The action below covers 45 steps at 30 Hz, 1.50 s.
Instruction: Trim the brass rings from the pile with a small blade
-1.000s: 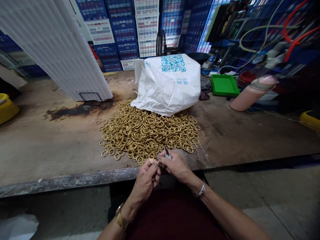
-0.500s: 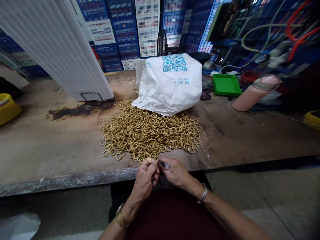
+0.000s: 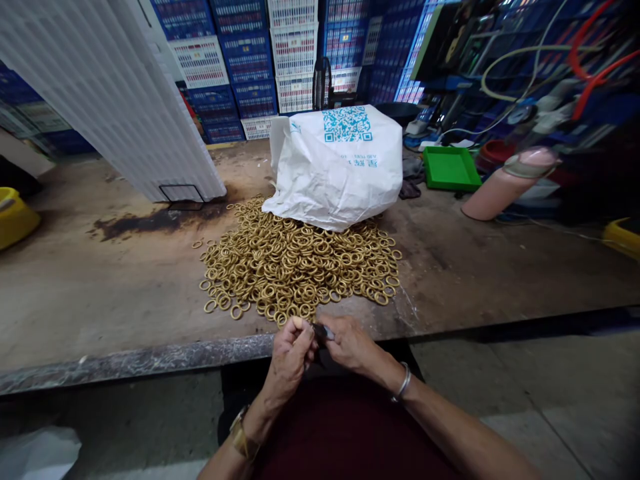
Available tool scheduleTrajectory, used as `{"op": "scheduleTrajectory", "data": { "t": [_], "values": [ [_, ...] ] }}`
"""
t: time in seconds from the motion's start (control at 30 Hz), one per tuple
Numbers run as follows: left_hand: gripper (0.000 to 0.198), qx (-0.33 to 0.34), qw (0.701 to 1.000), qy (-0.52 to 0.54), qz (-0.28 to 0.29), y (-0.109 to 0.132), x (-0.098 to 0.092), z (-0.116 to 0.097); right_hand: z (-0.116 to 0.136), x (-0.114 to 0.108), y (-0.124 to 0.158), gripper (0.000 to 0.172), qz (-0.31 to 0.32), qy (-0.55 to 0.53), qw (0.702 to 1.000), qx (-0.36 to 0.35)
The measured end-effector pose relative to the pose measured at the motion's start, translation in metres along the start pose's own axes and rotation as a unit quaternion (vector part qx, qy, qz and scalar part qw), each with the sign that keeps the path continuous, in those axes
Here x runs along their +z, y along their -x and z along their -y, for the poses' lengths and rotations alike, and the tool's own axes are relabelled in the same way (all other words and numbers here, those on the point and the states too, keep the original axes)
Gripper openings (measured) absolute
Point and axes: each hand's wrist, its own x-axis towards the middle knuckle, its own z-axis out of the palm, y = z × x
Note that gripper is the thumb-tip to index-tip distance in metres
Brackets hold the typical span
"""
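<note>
Both my hands meet at the near edge of the workbench, just in front of a heap of brass rings. My left hand is closed in a pinch; what it holds is hidden by the fingers. My right hand grips a small dark tool whose tip points left toward the left fingers. A watch sits on my left wrist and a metal bangle on my right. Behind the heap lies a white plastic bag with a blue QR code.
A white corrugated panel leans at the back left. A green tray and a pink bottle lie at the right. A yellow bin sits far left. Stacked blue and white crates fill the background.
The dark tool in my right hand has swung from pointing upward to lying level toward my left hand. Both hands have stayed at the bench edge.
</note>
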Motion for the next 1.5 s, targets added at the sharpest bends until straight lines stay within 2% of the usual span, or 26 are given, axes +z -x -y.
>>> {"op": "scheduleTrajectory", "data": {
  "t": [0.1, 0.27, 0.43, 0.53, 0.7, 0.83, 0.97, 1.1, 1.2, 1.37, 1.5],
  "values": [
    [0.026, -0.002, 1.000, 0.014, 0.011, 0.007, 0.000, 0.000, -0.003, 0.000, -0.002, 0.019, 0.003, 0.041, 0.999, 0.030],
    [0.020, -0.016, 0.988, 0.126, 0.092, 0.020, 0.004, -0.010, -0.019, -0.001, -0.013, 0.017, -0.048, 0.112, 0.989, 0.084],
    [0.022, -0.044, 0.977, 0.203, 0.054, 0.012, 0.001, -0.016, -0.021, 0.004, -0.028, 0.015, -0.155, 0.093, 0.981, 0.067],
    [0.018, -0.052, 0.972, 0.228, 0.037, 0.009, -0.004, -0.015, -0.014, 0.009, -0.038, 0.020, -0.193, 0.092, 0.975, 0.065],
    [0.020, -0.090, 0.945, 0.311, 0.044, 0.007, -0.011, -0.013, -0.009, 0.014, -0.048, 0.024, -0.175, 0.113, 0.976, 0.058],
    [0.019, -0.109, 0.932, 0.345, 0.024, 0.003, -0.015, -0.008, -0.011, 0.013, -0.050, 0.022, -0.162, 0.104, 0.978, 0.076],
    [0.019, -0.105, 0.938, 0.329, 0.013, -0.003, -0.014, -0.006, -0.013, 0.007, -0.048, 0.017, -0.156, 0.050, 0.983, 0.088],
    [0.023, -0.095, 0.953, 0.287, 0.005, -0.008, -0.008, -0.008, -0.014, 0.002, -0.046, 0.023, -0.167, 0.000, 0.982, 0.087],
    [0.024, -0.087, 0.966, 0.244, -0.010, -0.011, -0.004, -0.010, -0.015, 0.000, -0.046, 0.025, -0.171, 0.023, 0.980, 0.095],
    [0.029, -0.069, 0.981, 0.180, -0.033, -0.014, -0.001, -0.008, -0.016, 0.000, -0.050, 0.023, -0.141, 0.086, 0.981, 0.105],
    [0.030, -0.051, 0.989, 0.129, -0.045, -0.018, 0.003, -0.007, -0.023, 0.004, -0.050, 0.017, -0.165, 0.082, 0.978, 0.100]
  ]
}}
